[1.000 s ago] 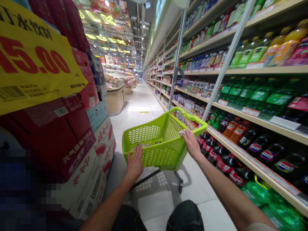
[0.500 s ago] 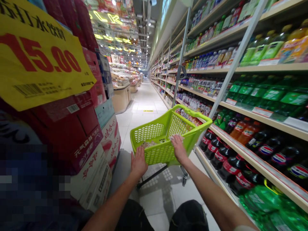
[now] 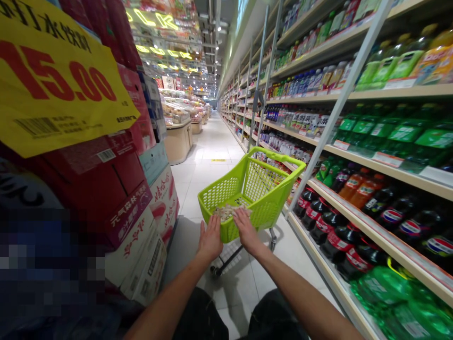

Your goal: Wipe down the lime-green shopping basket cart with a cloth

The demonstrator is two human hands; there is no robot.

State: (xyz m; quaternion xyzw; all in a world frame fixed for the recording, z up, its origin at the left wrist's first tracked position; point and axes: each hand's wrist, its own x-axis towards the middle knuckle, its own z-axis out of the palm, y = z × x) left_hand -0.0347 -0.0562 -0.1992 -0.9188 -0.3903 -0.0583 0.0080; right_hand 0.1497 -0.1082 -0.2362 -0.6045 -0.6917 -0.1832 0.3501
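Note:
A lime-green plastic shopping cart stands at an angle in front of me, on dark metal legs with casters. My left hand lies against the near end of its basket, fingers stretched along the rim and thumb apart. Close beside it, my right hand has its straightened fingers over the rim by the near corner. Neither hand is wrapped around the cart. Inside the basket, just beyond my fingertips, lies a pale, lumpy heap whose kind I cannot make out.
Stacked drink cartons rise close on the left under a yellow price sign. Shelves of bottles line the right side, with large green bottles low down. Display counters stand farther along the tiled aisle.
My right hand has moved left and down along the cart's side toward my left hand. The cart has turned somewhat, its far handle end shifting left, and more of the heap shows.

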